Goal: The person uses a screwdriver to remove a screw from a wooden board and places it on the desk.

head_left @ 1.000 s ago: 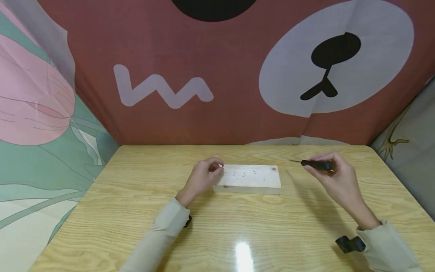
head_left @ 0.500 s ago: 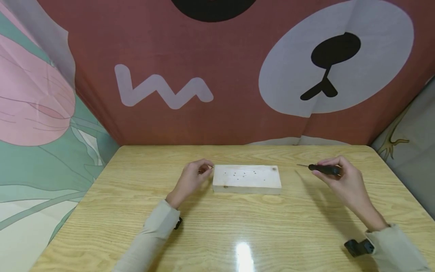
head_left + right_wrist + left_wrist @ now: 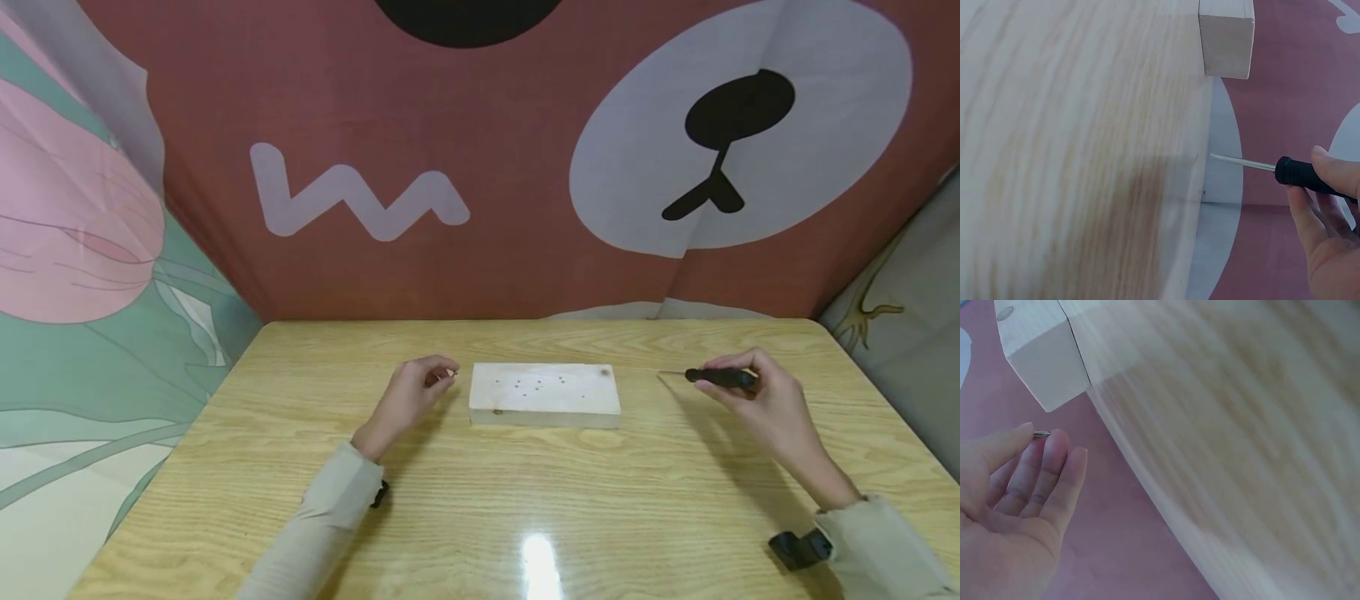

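Observation:
A pale wooden block (image 3: 543, 402) with several small dark holes in its top lies on the table. Left of it, my left hand (image 3: 408, 396) pinches a small metal screw (image 3: 1042, 434) between thumb and fingertips, apart from the block. On the right side, my right hand (image 3: 768, 408) grips the black handle of a screwdriver (image 3: 723, 377), its thin metal shaft pointing left toward the block. The right wrist view shows the handle (image 3: 1304, 175) held between thumb and fingers, the shaft tip touching nothing.
The wood-grain table (image 3: 450, 517) reaches back to a red printed cloth (image 3: 510, 267) hanging behind it. Printed cloths also hang at the left and right sides. A black wrist device (image 3: 801, 550) sits at the right sleeve.
My left hand has moved left, away from over the block's left end, with the screw in its fingertips. The right hand has shifted a little to the right with the screwdriver.

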`<action>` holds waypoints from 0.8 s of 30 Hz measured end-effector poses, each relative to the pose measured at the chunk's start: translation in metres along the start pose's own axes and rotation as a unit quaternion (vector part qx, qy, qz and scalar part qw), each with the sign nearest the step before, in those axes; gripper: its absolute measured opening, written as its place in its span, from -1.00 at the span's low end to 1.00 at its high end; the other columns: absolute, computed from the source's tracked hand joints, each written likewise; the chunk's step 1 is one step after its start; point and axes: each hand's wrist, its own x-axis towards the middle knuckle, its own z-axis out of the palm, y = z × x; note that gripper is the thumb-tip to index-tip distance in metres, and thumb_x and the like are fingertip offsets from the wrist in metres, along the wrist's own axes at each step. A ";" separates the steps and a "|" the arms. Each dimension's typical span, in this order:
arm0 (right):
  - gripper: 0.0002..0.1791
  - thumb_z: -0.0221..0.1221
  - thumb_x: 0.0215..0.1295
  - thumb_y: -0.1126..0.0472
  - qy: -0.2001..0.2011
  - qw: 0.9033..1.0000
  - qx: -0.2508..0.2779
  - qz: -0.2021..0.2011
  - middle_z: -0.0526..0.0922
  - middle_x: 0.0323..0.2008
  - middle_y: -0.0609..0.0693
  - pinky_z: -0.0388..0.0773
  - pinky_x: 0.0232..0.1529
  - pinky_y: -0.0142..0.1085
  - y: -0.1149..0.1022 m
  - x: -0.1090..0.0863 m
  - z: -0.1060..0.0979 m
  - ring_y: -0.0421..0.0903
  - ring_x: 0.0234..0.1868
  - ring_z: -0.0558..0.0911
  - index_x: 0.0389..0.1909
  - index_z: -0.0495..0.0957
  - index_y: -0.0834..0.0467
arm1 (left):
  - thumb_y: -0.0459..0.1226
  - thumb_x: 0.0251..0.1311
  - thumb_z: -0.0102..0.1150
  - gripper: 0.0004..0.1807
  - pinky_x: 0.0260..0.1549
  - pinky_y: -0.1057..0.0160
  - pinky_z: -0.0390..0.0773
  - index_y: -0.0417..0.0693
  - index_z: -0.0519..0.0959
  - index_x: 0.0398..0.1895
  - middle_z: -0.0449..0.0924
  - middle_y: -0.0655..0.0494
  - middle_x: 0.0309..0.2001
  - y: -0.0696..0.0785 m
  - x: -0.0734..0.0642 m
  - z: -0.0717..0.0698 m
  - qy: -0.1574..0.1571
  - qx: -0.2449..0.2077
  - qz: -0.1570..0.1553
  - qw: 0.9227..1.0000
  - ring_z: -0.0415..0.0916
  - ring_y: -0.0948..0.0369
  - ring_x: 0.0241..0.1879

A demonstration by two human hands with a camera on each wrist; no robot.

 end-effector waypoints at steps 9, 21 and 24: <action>-0.68 0.37 0.11 0.48 -0.009 1.000 -0.020 -0.006 0.49 -0.23 -0.62 0.51 -0.44 -0.70 0.005 -0.002 0.001 -0.71 -0.29 0.50 -0.13 0.54 0.28 | -0.45 0.25 0.26 -0.77 -0.30 0.25 0.68 -0.20 0.68 -0.04 0.73 -0.05 -0.28 -0.004 -0.001 -0.003 -0.007 0.000 0.004 1.000 0.65 0.18 -0.33; -0.77 0.46 0.10 0.24 -0.015 0.997 -0.078 0.017 0.47 -0.33 -0.57 0.45 -0.58 -0.58 0.009 -0.001 -0.007 -0.65 -0.45 0.49 -0.21 0.71 0.15 | -0.46 0.24 0.26 -0.78 -0.32 0.27 0.65 -0.21 0.68 -0.05 0.73 -0.06 -0.29 -0.011 -0.002 -0.007 -0.021 0.008 -0.002 1.000 0.62 0.19 -0.34; -0.75 0.46 0.10 0.22 -0.018 0.996 -0.082 0.023 0.44 -0.32 -0.65 0.43 -0.64 -0.53 0.011 -0.002 -0.010 -0.61 -0.48 0.48 -0.18 0.72 0.17 | -0.46 0.25 0.25 -0.78 -0.32 0.28 0.64 -0.20 0.68 -0.05 0.73 -0.06 -0.29 -0.012 -0.001 -0.008 -0.025 0.013 -0.002 1.000 0.62 0.20 -0.34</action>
